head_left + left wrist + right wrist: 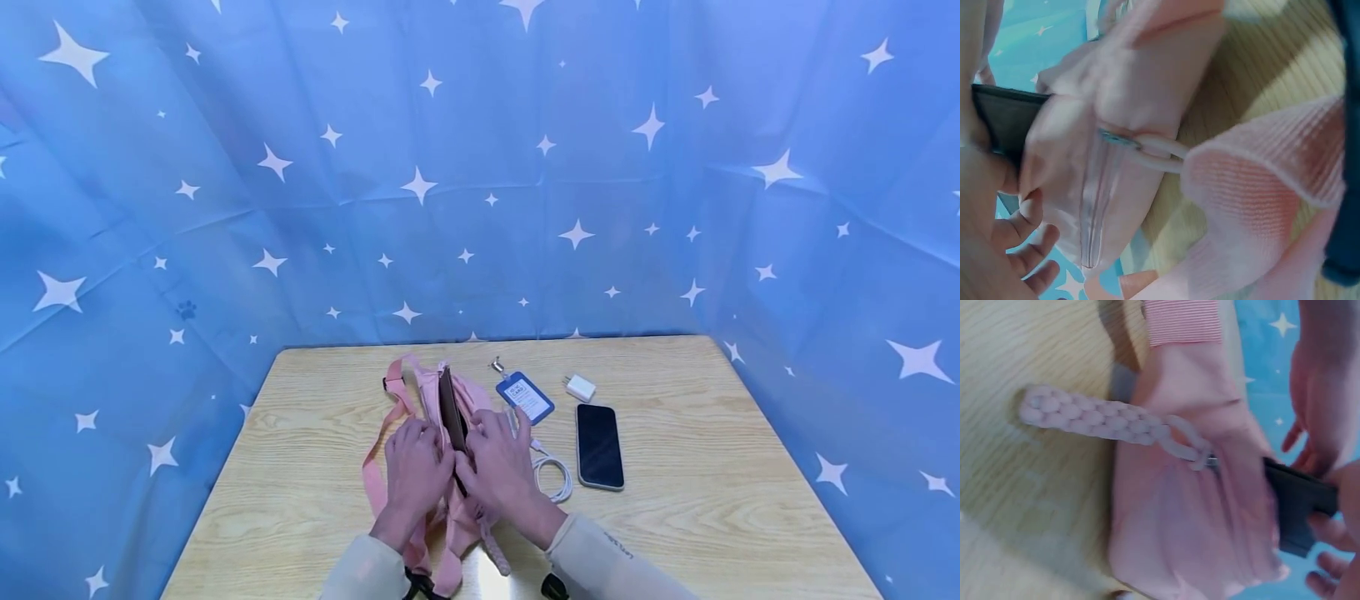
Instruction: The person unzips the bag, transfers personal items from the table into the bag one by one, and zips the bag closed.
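Note:
A pink sling bag [474, 398] lies on the table with its zipped opening facing up. A dark, flat wallet [1297, 503] sticks partly out of that opening; its lower part is hidden inside. At the opening's left side, my left hand [420, 467] pinches the bag's fabric edge, its other fingers loosely bent. My right hand [498, 462] is over the right side, thumb and fingers around the wallet's exposed end. A braided pink zipper pull [1097, 419] hangs from the bag near my right wrist.
Right of the bag lie a blue-framed ID card holder [525, 397], a white charger plug [581, 387], a coiled white cable [566, 483] and a black-screened phone [600, 447]. The bag's pink strap [372, 475] trails along its left. A blue starry curtain [480, 208] surrounds the wooden table [720, 500].

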A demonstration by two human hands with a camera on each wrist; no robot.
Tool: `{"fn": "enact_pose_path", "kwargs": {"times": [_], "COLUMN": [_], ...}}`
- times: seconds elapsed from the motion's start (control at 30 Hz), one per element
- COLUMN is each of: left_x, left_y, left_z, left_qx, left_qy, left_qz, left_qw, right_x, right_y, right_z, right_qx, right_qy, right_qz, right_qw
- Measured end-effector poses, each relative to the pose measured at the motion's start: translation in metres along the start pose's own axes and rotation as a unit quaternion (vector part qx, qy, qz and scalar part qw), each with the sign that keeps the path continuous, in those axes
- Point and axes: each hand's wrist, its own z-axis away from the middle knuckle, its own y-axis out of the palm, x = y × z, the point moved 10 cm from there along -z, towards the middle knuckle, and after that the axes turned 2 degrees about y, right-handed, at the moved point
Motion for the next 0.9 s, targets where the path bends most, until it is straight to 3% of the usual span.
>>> {"fn": "enact_pose_path", "kwargs": {"times": [0.13, 0.37, 0.6, 0.9], "left_x": [0.002, -0.008, -0.015, -0.005], "left_y": [-0.001, -0.007, -0.009, -0.006], "left_z": [0.001, -0.002, -0.004, -0.004], "left_qx": [-0.009, -0.036, -0.048, -0.038], "left_qy": [-0.008, 0.013, 0.026, -0.011], "left_qz": [0.025, 0.056, 0.056, 0.037], "left_qw": [0.9996, 0.9977, 0.9969, 0.9985], "right_x": [0.002, 0.008, 0.003, 0.004], "right_y": [-0.002, -0.015, -0.003, 0.007], "right_z": [-0.004, -0.008, -0.009, -0.003], "right_qx": [0.022, 0.0, 0.036, 0.043], "right_qy": [-0.009, -0.016, 0.002, -0.015], "right_qz": [0.024, 0.04, 0.085, 0.104], "right_qw": [0.9994, 0.9991, 0.9957, 0.9935]}}
